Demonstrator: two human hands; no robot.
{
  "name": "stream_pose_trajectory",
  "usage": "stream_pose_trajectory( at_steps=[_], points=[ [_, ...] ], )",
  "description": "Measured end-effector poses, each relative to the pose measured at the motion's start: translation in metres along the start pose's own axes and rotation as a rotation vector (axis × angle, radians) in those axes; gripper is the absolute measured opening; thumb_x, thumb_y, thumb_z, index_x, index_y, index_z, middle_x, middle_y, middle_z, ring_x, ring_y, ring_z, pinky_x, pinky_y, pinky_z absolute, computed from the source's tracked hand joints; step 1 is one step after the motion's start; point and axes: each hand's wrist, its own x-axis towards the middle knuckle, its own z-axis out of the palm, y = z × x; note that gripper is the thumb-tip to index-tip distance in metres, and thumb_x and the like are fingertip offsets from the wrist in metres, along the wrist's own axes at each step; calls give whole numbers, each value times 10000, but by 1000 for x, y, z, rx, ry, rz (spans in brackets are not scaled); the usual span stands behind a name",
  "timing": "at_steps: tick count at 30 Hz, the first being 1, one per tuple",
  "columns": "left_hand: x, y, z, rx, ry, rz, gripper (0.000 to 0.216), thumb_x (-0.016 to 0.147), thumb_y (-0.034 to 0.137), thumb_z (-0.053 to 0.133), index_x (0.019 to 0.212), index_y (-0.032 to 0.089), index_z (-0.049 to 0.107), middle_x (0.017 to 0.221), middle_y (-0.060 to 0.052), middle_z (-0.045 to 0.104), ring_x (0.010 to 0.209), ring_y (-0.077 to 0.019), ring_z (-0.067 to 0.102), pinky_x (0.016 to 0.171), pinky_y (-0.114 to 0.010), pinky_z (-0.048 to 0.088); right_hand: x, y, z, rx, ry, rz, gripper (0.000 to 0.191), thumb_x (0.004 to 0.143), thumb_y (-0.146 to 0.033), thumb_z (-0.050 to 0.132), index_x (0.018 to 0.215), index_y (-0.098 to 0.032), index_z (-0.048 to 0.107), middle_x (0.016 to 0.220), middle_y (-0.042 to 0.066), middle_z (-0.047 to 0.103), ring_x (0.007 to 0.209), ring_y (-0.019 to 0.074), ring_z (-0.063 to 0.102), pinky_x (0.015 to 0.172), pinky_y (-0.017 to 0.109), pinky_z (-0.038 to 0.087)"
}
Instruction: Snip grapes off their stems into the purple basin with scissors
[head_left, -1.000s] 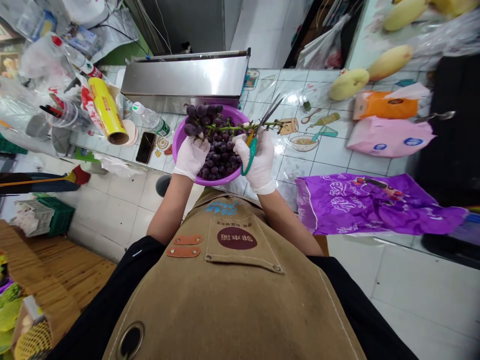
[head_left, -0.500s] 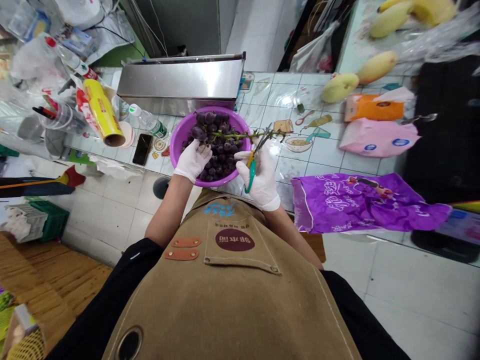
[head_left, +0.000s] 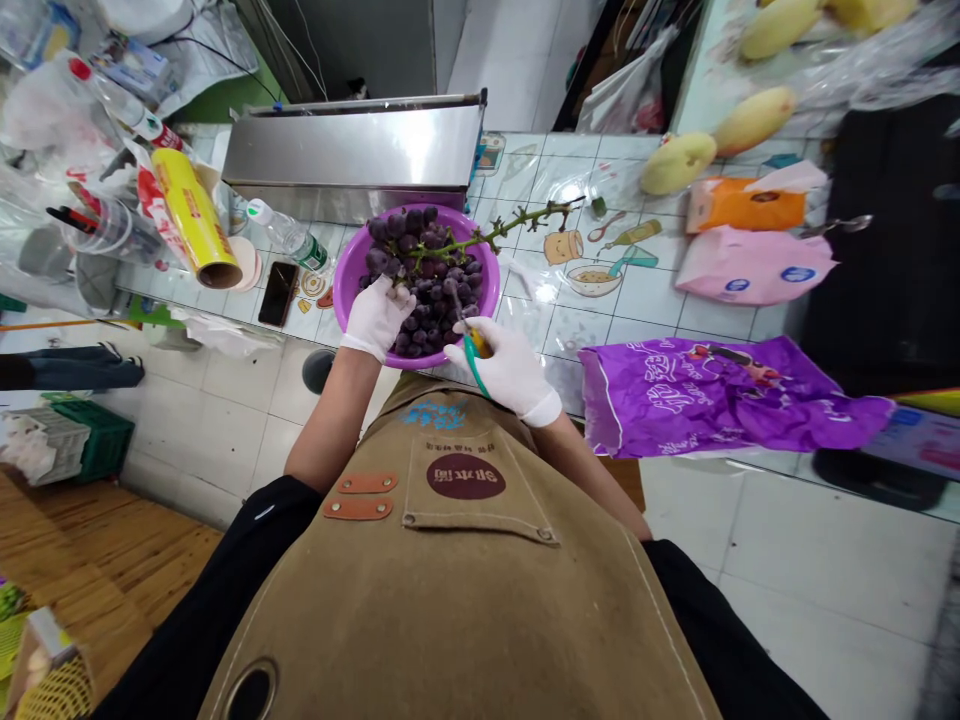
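A purple basin (head_left: 493, 290) on the table holds loose dark grapes (head_left: 427, 325). Over its far left side is a grape bunch (head_left: 405, 232), whose partly bare green stem (head_left: 495, 236) sticks out past the basin's right rim. My gloved left hand (head_left: 381, 315) is closed on the near side of this bunch, with its fingertips partly hidden among the grapes. In my gloved right hand (head_left: 510, 370) are scissors (head_left: 471, 350) with green and yellow handles. Their blades point up and left, over the loose grapes, below the stem.
A steel wrap dispenser (head_left: 352, 150) stands behind the basin. To the left are a water bottle (head_left: 289, 235), a phone (head_left: 278, 294) and a yellow roll (head_left: 193, 215). On the right lie a purple bag (head_left: 720, 395), tissue packs (head_left: 756, 265) and yellow mangoes (head_left: 679, 163).
My right hand has moved the scissors left and down from the stem to over the basin. The stem's free end has tilted upward. A person's legs now show at the far left.
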Motion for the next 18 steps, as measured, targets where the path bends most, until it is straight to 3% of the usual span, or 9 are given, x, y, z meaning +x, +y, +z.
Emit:
stream_pose_trajectory(
  at_steps=[5,8,13,18],
  points=[
    [-15,8,6,-9,30,47,378,1094,106,573,730,199,530,602,78,513,507,-66,505,712,-226,506,26,-3,-11,-100,-226,-99,452,897,-561,799,1145,-186,847,1022,78,839,946,307,748,900,438,572],
    [-19,9,6,22,-11,102,371,1051,110,666,711,196,546,603,81,502,512,-63,487,672,-206,489,34,-4,-15,-116,-260,-130,441,898,-546,814,1154,-192,877,996,75,850,922,309,758,880,434,584],
    [-18,6,2,69,-76,181,436,953,208,865,665,195,538,597,91,459,511,-61,457,631,-197,485,41,-7,-21,-99,-298,-119,507,866,-524,855,1269,-219,885,1179,90,872,1083,357,791,1029,501,588],
    [-19,6,0,136,-115,261,534,928,187,895,609,189,468,564,90,409,501,-49,413,584,-179,434,48,-15,-21,-139,-327,-96,414,847,-483,862,1145,-198,897,1000,63,845,960,308,762,919,419,562]
  ],
)
